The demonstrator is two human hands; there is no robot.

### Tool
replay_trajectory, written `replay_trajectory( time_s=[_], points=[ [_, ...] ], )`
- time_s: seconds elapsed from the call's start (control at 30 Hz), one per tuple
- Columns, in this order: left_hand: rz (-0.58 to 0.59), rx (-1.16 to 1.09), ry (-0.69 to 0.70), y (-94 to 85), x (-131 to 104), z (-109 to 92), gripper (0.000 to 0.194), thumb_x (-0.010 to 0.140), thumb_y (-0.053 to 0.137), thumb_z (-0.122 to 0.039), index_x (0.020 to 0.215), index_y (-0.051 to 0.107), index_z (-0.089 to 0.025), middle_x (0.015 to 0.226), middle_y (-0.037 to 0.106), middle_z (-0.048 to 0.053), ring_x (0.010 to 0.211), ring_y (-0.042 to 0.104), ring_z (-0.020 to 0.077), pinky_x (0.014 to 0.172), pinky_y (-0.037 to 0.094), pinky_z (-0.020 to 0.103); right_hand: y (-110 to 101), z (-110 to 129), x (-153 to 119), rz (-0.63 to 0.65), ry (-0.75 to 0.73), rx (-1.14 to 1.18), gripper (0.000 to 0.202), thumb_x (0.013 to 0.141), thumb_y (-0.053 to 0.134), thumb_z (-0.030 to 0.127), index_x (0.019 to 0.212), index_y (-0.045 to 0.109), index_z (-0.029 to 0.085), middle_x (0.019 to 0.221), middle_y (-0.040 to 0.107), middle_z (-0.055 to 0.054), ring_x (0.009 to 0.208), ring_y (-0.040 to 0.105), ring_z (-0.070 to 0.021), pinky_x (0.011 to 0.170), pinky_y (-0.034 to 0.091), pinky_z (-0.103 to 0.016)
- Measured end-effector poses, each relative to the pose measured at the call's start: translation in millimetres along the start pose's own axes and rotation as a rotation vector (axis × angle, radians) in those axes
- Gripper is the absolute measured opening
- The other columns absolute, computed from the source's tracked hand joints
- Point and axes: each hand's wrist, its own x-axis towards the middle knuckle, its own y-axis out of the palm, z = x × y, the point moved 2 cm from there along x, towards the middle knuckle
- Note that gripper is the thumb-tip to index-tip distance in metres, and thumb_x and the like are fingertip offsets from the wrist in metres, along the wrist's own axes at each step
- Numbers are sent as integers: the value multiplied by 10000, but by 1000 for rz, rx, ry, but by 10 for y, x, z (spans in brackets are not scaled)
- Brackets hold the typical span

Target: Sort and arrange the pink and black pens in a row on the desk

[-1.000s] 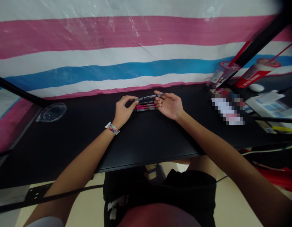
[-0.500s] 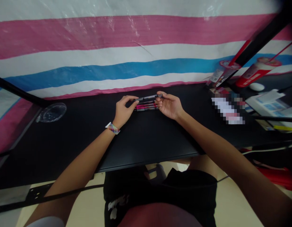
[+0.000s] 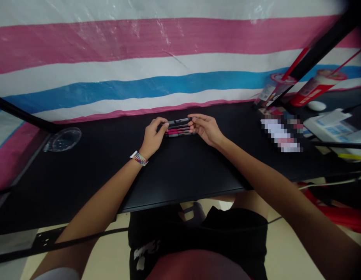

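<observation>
**A:** What does each grip hold?

**B:** The left hand point(image 3: 152, 136) pinches the left end of a dark pen point(image 3: 178, 121) between thumb and fingertips; the right hand point(image 3: 206, 128) pinches the right end. The pen lies level between the two hands, at the far side of a row of pens point(image 3: 180, 131).

**A:** Where does that row lie?

**B:** On the black table point(image 3: 174, 171), near its far edge, just below the held pen. The pens lie side by side, parallel, lengthwise from left to right; pink and dark barrels show. Whether the held pen touches the row cannot be told.

**A:** What surrounds the hands?

**B:** A patterned wristband point(image 3: 139, 158) sits on the left wrist. A clear round lid point(image 3: 63, 139) rests on the table well to the left. To the right, well apart, stand two red cups with straws point(image 3: 314, 87), beside white papers point(image 3: 332, 126). A striped pink, white and blue sheet point(image 3: 139, 58) rises behind the table.
</observation>
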Motion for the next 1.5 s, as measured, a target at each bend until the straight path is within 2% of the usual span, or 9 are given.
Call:
replay_trajectory(
  time_s=[0.2, 0.43, 0.63, 0.8, 0.93, 1.07, 1.17, 1.33, 1.5],
  points=[
    [70, 104, 54, 8, -8, -83, 325, 1151, 576, -487, 932, 675, -268, 824, 648, 22, 881, 643, 242, 844, 501, 397, -19, 2, -13, -11, -33, -13, 97, 901, 788, 206, 972, 847, 177, 760, 762, -41, 649, 665, -149, 674, 637, -315],
    [46, 172, 143, 21, -22, -140, 236, 1141, 583, -467, 1044, 679, -274, 1011, 742, 65, 992, 659, 278, 941, 538, 442, -52, -17, 6, 7, 95, 31, 157, 955, 836, 271, 1037, 821, 139, 822, 786, -70, 690, 701, -152, 703, 678, -311],
    [118, 202, 171, 26, -17, -121, 452, 1160, 457, -622, 966, 674, -276, 907, 706, 72, 890, 613, 290, 879, 519, 466, -28, -34, -8, 24, 44, 29, 132, 933, 874, 260, 938, 847, 130, 797, 804, -84, 671, 719, -145, 718, 701, -305],
    [87, 190, 81, 2, -15, -48, 587, 1177, 385, -644, 795, 604, -256, 763, 596, 47, 771, 596, 256, 783, 485, 426, 18, -32, -34, 67, -2, 23, 173, 878, 922, 289, 970, 878, 149, 797, 807, -65, 694, 729, -153, 704, 705, -301],
    [102, 141, 93, 5, -16, -73, 361, 1153, 562, -524, 977, 740, -264, 915, 740, 50, 915, 687, 253, 868, 535, 410, 19, -20, -29, 26, 2, -15, 134, 926, 887, 302, 950, 863, 172, 784, 787, -53, 688, 714, -152, 696, 698, -304],
    [46, 138, 144, 10, -17, -123, 141, 1072, 734, -392, 1103, 808, -276, 1085, 842, 52, 1066, 731, 275, 992, 571, 454, -5, -16, -15, -26, 33, 3, 108, 962, 805, 229, 935, 846, 133, 765, 769, -65, 661, 697, -143, 674, 675, -280],
    [8, 135, 154, 10, -19, -125, 114, 1045, 776, -363, 1096, 829, -276, 1082, 859, 46, 1065, 748, 275, 994, 586, 463, -11, 5, -17, -7, 101, 77, 127, 962, 769, 211, 1003, 840, 115, 777, 766, -59, 674, 703, -138, 696, 667, -257],
    [-14, 130, 140, 7, -25, -120, 71, 1036, 785, -285, 1077, 836, -256, 1055, 854, 47, 1039, 765, 257, 967, 600, 438, -8, 78, -44, 65, 252, 250, 353, 1032, 583, 344, 1233, 805, 158, 917, 825, -82, 749, 726, -169, 727, 667, -263],
    [-11, 127, 138, 10, -30, -159, 62, 1031, 799, -281, 1080, 835, -272, 1068, 861, 36, 1042, 765, 255, 975, 604, 449, -37, 39, -29, 17, 257, 287, 255, 1032, 590, 266, 1117, 811, 172, 828, 786, -51, 708, 682, -140, 708, 639, -215]
  ],
)
